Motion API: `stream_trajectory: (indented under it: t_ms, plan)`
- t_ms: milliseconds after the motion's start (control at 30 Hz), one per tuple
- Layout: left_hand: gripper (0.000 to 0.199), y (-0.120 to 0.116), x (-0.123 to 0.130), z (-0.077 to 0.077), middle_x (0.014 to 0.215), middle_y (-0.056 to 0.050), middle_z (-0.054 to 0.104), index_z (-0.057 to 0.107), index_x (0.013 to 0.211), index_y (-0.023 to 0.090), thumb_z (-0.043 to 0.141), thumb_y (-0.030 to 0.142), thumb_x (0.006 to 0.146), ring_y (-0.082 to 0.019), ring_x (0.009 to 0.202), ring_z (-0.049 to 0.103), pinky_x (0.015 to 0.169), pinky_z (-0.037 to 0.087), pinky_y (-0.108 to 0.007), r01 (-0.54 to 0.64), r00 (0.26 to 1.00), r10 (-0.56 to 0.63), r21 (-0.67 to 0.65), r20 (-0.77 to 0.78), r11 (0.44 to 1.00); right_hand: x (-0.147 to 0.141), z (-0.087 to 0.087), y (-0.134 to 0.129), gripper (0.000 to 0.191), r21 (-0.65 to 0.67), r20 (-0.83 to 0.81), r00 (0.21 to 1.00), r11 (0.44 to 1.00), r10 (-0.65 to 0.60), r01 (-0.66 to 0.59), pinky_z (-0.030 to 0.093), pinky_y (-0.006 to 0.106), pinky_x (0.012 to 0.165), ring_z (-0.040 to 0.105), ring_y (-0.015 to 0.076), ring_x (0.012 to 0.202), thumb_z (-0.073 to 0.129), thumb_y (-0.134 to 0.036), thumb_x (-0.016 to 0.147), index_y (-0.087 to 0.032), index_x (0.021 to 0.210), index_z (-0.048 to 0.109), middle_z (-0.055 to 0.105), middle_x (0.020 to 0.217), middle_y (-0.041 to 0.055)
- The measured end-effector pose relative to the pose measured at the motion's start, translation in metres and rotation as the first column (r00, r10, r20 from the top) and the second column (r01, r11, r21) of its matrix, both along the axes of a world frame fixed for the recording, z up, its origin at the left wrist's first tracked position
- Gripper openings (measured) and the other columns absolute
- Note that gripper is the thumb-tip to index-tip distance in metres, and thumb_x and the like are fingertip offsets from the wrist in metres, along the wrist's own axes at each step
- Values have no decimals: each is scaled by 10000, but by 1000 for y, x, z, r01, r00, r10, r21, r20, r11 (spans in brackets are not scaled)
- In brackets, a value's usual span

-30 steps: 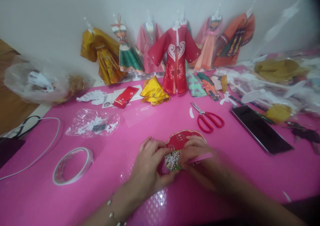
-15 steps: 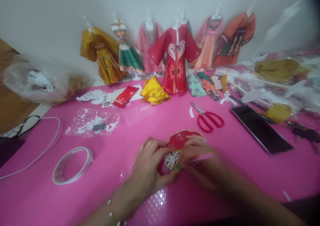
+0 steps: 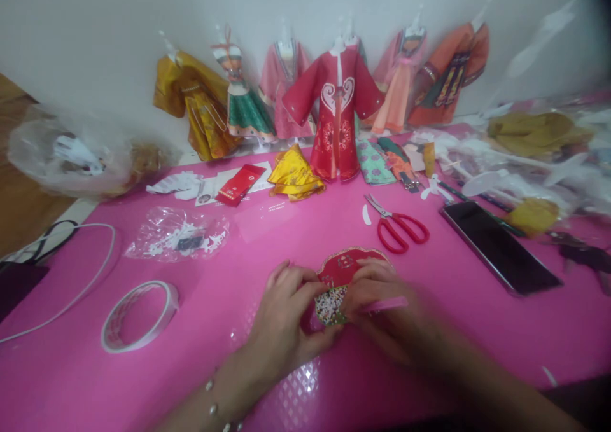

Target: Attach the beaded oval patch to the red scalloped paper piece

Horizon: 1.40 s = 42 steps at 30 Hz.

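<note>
On the pink table [image 3: 429, 330], both my hands pinch a small patterned paper piece [image 3: 337, 282], red with a scalloped top edge and a speckled green-white lower part. My left hand [image 3: 286, 320] holds its left side with thumb and fingers. My right hand [image 3: 382, 308] grips its right side and covers a pink strip. The part under my fingers is hidden.
Red scissors [image 3: 398, 228] and a dark phone [image 3: 499, 244] lie to the right. A tape roll [image 3: 138, 314], a clear bag [image 3: 179, 235] and a white cable [image 3: 90, 273] are at left. Several paper doll dresses, among them a red robe [image 3: 337, 117], stand along the wall.
</note>
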<state>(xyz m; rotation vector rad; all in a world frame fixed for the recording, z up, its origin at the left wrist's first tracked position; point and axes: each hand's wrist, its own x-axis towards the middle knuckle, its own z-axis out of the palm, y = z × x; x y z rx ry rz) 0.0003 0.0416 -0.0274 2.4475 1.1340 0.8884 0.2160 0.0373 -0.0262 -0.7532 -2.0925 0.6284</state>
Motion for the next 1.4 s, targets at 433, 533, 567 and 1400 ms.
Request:
stream_trajectory:
  t_ms: [433, 533, 567, 1400]
  plan:
    - [477, 0, -1, -1, 1002, -67, 614, 603, 1056, 194, 843, 277, 652, -266, 933, 589, 997, 367, -583, 0, 1000, 0, -5, -9, 1000, -1, 2, 1, 173, -5, 2, 1000, 1000, -1, 1, 414, 390, 868, 541, 173, 888, 556, -42, 871, -207, 916, 532, 645, 846, -15]
    - [473, 0, -1, -1, 1002, -67, 616, 604, 1055, 195, 837, 269, 650, -266, 934, 590, 1000, 370, -573, -2, 1000, 2, -10, -9, 1000, -1, 3, 0, 173, -12, 6, 1000, 1000, 2, -2, 416, 388, 866, 540, 171, 881, 560, -41, 869, -206, 910, 531, 640, 842, -14]
    - [473, 0, -1, -1, 1006, -68, 615, 603, 1057, 196, 835, 267, 650, -267, 937, 589, 1004, 367, -573, -2, 1000, 2, -10, -10, 1000, -1, 2, 0, 170, -17, 10, 1000, 1000, 2, -2, 417, 387, 860, 540, 171, 877, 560, -42, 870, -206, 905, 531, 636, 840, -13]
    - [427, 1, -3, -1, 985, -55, 602, 585, 1072, 215, 792, 280, 704, -253, 923, 582, 974, 393, -552, -17, 1000, 17, 2, 3, 1000, 8, 5, 1, 126, -114, -8, 999, 993, -37, 35, 391, 470, 997, 559, 195, 943, 571, -94, 883, -211, 929, 582, 617, 883, 22]
